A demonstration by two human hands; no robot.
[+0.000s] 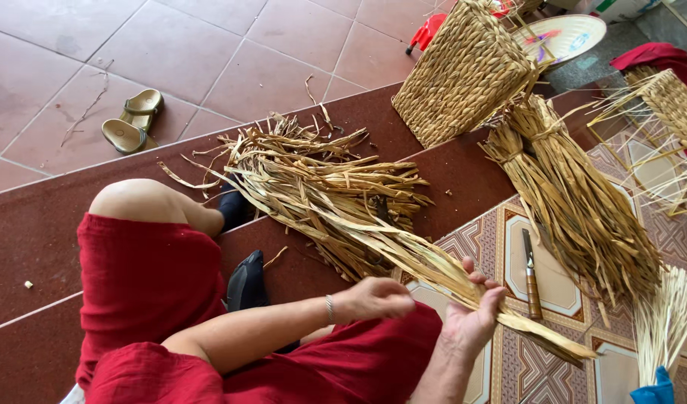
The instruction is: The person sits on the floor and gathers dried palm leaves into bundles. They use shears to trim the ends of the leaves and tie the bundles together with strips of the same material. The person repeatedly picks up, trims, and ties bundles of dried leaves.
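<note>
Dried, straw-coloured leaf strips (336, 202), flat and ribbon-like with frayed tips, lie in a loose heap on the dark red step, and everything else sits around that heap. At its near end a gathered bunch of strips (463, 288) runs down to the patterned tiles. The right hand (474, 314) is wrapped around this bunch, fingers curled over the top and clamped on it. The left hand (377, 298), just beside it on the heap side, looks closed on the same strips, though its fingertips are hidden behind the knuckles. Right of the heap lie two tied bundles (575, 202) of the same leaf, bound near the top and fanning out. Between these and the held bunch lies a small knife (532, 277) with a wooden handle. Beyond the heap a woven basket (463, 71), tightly plaited and box-shaped, lies tipped; what it contains cannot be seen. Far left of the heap, a pair of sandals (132, 122) rests on the pink floor tiles
</note>
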